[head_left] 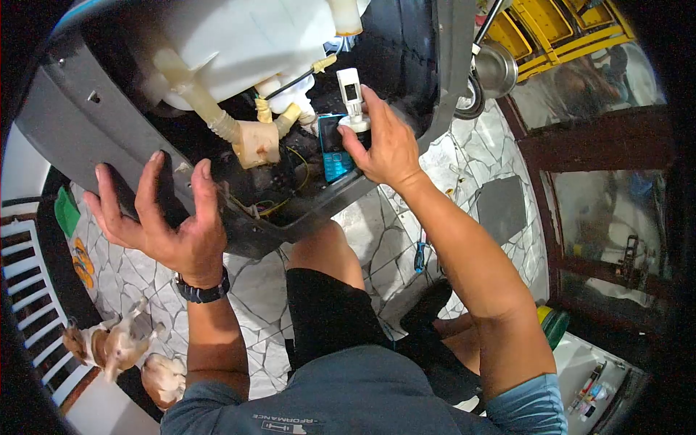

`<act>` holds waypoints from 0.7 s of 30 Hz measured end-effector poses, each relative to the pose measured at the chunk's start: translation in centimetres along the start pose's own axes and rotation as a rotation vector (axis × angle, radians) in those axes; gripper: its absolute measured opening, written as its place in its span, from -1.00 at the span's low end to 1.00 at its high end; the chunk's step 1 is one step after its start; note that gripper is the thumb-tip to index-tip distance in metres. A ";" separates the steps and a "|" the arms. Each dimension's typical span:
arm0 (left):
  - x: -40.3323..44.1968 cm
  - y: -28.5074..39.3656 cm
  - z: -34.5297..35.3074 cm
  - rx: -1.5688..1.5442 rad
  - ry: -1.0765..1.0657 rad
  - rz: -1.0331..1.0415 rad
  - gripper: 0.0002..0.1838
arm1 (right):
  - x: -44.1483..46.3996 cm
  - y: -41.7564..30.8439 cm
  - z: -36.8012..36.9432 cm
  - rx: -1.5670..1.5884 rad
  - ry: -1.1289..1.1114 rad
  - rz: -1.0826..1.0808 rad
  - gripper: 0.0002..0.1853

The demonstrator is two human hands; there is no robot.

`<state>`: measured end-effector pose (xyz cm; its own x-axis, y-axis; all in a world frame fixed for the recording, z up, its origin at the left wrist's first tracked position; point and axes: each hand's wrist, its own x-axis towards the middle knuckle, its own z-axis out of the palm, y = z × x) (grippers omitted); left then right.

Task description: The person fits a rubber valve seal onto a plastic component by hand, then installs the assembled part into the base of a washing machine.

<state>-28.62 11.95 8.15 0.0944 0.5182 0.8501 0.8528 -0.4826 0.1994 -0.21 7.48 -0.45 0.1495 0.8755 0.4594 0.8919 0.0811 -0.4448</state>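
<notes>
Handling of a white plastic fitting inside an open housing
The right hand (395, 148) is partly closed, with the white plastic fitting with a round base (354, 122) between its thumb and fingers. Just beside the fitting, toward the left hand (170, 232), is a blue and black keypad phone (334, 165); contact between them cannot be determined. The left hand has its fingers spread at the dark grey plastic housing (90, 127) and grasps nothing. Beyond its fingertips runs a translucent ribbed plastic hose (210, 112). Current step, as judged: control of the fitting within the cavity. Any shift of the fitting would call for a firm pinch at the base and clearance from the phone and the housing rim
</notes>
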 end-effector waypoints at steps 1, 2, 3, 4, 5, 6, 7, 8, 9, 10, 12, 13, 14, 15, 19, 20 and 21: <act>0.0 -0.1 0.0 -0.003 0.006 0.005 -0.52 | 0.0 0.1 0.0 -0.003 -0.001 0.003 -0.27; -0.1 -0.2 0.0 -0.006 0.011 0.010 -0.52 | 0.0 0.2 0.0 0.000 0.000 0.003 -0.27; -0.2 -0.2 0.0 -0.007 0.004 0.012 -0.52 | -0.1 0.2 0.1 0.004 0.000 0.006 -0.27; -0.2 -0.2 0.0 -0.018 0.007 0.011 -0.53 | -0.1 0.2 0.1 0.007 -0.002 0.008 -0.27; -0.1 -0.3 0.0 -0.026 0.010 0.011 -0.53 | 0.0 0.3 0.1 0.008 0.017 -0.009 -0.28; -0.1 -0.2 -0.1 -0.019 0.006 0.013 -0.53 | -0.1 0.3 0.1 0.010 0.034 -0.025 -0.28; -0.1 0.0 -0.2 -0.014 0.007 0.012 -0.54 | -0.1 0.2 0.1 0.012 0.013 0.009 -0.28; -0.1 0.0 -0.2 -0.012 0.009 0.010 -0.54 | -0.1 0.3 0.2 0.021 -0.009 0.034 -0.28; -0.3 -0.4 0.0 -0.021 0.022 0.044 -0.55 | -0.1 0.2 0.2 0.019 -0.003 0.035 -0.28; -0.3 -0.4 0.0 -0.022 0.018 0.043 -0.55 | -0.1 0.1 0.2 0.016 0.001 0.033 -0.28; -0.3 -0.4 -0.1 -0.020 0.030 0.037 -0.54 | -0.1 0.2 0.3 0.003 -0.004 0.035 -0.28; -0.4 -0.5 0.0 -0.010 0.026 0.034 -0.54 | -0.1 0.1 0.4 -0.005 -0.006 0.035 -0.28; -0.4 -0.5 0.1 -0.018 0.031 0.036 -0.54 | -0.1 0.1 0.4 -0.014 -0.027 0.054 -0.29; -0.4 -0.6 0.2 -0.026 0.036 0.039 -0.53 | -0.1 0.1 0.4 -0.005 -0.032 0.054 -0.29; -0.4 -0.7 0.4 -0.018 0.043 0.054 -0.54 | 0.0 0.0 0.3 0.024 -0.054 0.054 -0.30; -0.4 -0.7 0.4 -0.015 0.036 0.058 -0.54 | 0.0 -0.1 0.2 0.031 -0.056 0.060 -0.30; -0.4 -0.7 0.4 -0.001 0.031 0.047 -0.54 | 0.0 0.0 0.0 0.012 -0.091 0.073 -0.31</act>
<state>-29.03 12.35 7.53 0.1180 0.4725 0.8734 0.8471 -0.5069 0.1598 -0.26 7.50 -0.46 0.1736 0.9190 0.3539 0.8747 0.0212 -0.4842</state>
